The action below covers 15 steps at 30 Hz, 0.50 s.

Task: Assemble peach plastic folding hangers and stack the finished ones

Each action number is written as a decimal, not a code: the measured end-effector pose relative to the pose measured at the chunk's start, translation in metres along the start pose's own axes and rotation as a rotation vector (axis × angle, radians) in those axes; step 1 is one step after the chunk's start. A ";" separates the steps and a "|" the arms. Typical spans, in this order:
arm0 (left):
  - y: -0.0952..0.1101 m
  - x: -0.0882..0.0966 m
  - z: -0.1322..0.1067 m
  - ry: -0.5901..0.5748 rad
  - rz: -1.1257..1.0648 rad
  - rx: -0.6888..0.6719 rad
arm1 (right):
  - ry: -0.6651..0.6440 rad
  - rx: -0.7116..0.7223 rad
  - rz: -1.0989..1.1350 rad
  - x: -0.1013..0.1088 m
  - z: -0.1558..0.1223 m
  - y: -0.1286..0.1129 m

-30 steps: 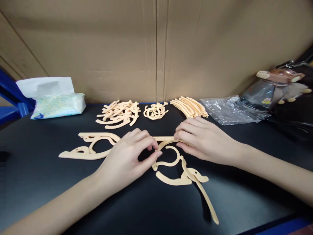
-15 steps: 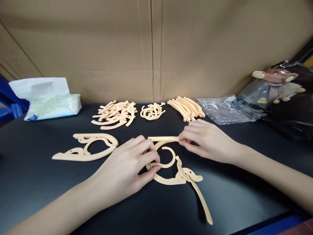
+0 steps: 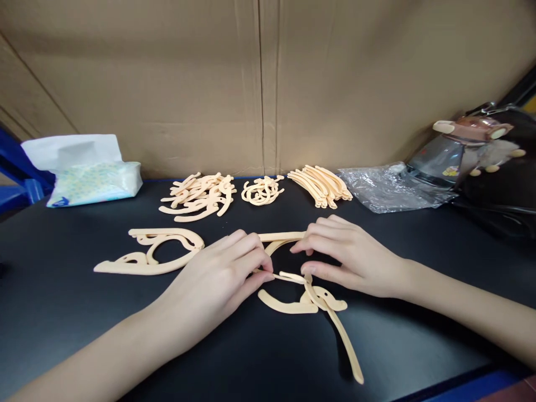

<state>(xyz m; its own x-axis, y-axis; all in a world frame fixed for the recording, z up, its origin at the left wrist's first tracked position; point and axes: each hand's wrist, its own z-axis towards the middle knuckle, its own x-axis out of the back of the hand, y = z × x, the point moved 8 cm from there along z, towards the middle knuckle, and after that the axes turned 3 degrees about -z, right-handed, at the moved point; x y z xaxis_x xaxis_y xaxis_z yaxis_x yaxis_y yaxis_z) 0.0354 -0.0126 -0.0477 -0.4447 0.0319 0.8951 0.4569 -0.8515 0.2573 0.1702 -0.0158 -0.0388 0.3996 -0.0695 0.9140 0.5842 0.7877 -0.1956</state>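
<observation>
My left hand (image 3: 228,268) pinches a thin cream plastic hanger hook (image 3: 288,278), tilted so that its curve shows nearly edge-on. My right hand (image 3: 352,251) is at the far side of the hook, thumb and fingers apart, with the thumb close to the top of a long curved strip (image 3: 344,341). That strip crosses a hanger arm with a notched end (image 3: 333,300). A curved hanger arm (image 3: 288,306) lies below the hook. Behind the hands is another straight hanger arm (image 3: 282,237), partly covered by the fingers of both.
A folded hanger (image 3: 146,269) lies left of my left hand. Along the back are piles of hanger arms (image 3: 203,192), hooks (image 3: 263,191) and strips (image 3: 320,185). A tissue pack (image 3: 94,178), clear plastic bag (image 3: 381,187) and bottle (image 3: 439,153) stand against the cardboard wall (image 3: 188,84).
The hook in my left hand has tilted up from lying flat, its end apart from the lower arm. My right hand has let go of the straight arm and moved nearer, fingers spread.
</observation>
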 end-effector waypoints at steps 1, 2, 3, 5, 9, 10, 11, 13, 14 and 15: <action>-0.001 -0.001 0.000 0.002 -0.013 0.010 | -0.016 0.000 0.030 -0.001 0.000 -0.002; -0.002 -0.001 -0.001 0.005 -0.024 0.021 | -0.029 0.004 0.060 -0.002 0.001 -0.004; -0.003 -0.002 -0.001 0.009 -0.035 0.030 | -0.039 0.008 0.092 -0.003 0.001 -0.006; -0.005 -0.004 -0.002 0.008 -0.056 0.050 | -0.050 0.001 0.164 -0.004 0.002 -0.009; -0.006 -0.007 0.000 -0.013 -0.137 0.095 | -0.026 -0.078 0.289 -0.005 0.003 -0.007; -0.006 -0.006 0.001 -0.006 -0.163 0.111 | 0.001 -0.119 0.314 -0.004 0.002 -0.003; -0.006 -0.003 0.001 0.013 -0.188 0.131 | 0.036 -0.170 0.341 -0.003 0.002 0.002; -0.010 0.011 -0.001 0.110 -0.218 0.193 | 0.119 -0.288 0.403 0.001 -0.001 0.018; -0.014 0.022 -0.004 0.200 -0.212 0.236 | 0.160 -0.344 0.436 0.003 -0.004 0.026; -0.019 0.033 -0.009 0.296 -0.188 0.276 | 0.198 -0.391 0.465 0.005 -0.006 0.034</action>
<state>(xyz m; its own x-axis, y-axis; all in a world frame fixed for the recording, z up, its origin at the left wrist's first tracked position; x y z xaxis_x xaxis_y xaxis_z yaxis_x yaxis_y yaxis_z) 0.0053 -0.0002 -0.0258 -0.7228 -0.0124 0.6909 0.5173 -0.6726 0.5291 0.1963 0.0073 -0.0430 0.7745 0.0851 0.6268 0.5177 0.4840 -0.7054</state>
